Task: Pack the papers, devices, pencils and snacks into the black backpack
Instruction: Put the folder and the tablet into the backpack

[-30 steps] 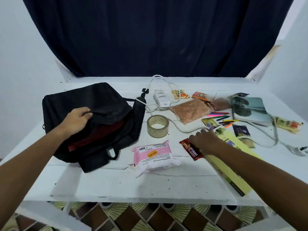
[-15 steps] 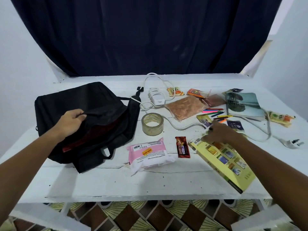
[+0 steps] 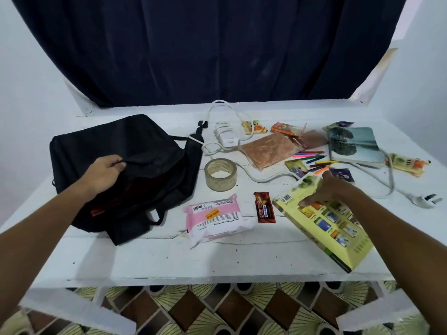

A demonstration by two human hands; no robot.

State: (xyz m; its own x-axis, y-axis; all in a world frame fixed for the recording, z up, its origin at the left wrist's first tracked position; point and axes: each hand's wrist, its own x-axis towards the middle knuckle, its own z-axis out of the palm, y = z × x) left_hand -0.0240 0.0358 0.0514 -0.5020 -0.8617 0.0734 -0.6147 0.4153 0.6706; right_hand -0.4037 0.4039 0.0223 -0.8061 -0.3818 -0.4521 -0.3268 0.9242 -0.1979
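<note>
White table (image 3: 217, 262), dark curtain (image 3: 205, 49) behind it. Black backpack (image 3: 135, 151) lies on table's left half, top opening gaping, red lining visible inside. Left hand (image 3: 104, 174) grips the upper edge of the opening, fingers curled over the fabric, holding it open. Yellow book (image 3: 329, 226) at right front, far end tilted up off the table, near corner hanging past the table edge. Right hand (image 3: 323, 191) holds its far end, thumb on the cover, fingers wrapped behind it. Grey-green notebook (image 3: 354, 146) at right rear, flat. Pink wipes pack (image 3: 216, 217) front centre, just right of backpack. Clear bag of brown snacks (image 3: 268, 149) mid rear. White charger (image 3: 227, 139) with cable looping toward the backpack strap; second cable runs right to a plug (image 3: 422, 200). Tape roll (image 3: 220, 174) between backpack and snack bag, standing on its side face. Chocolate bar (image 3: 264, 207) between wipes and yellow book, touching neither. Coloured pencils (image 3: 312, 158) scattered loose between snack bag and notebook. Small snack packets at rear (image 3: 254, 126) and far right (image 3: 408, 164).
</note>
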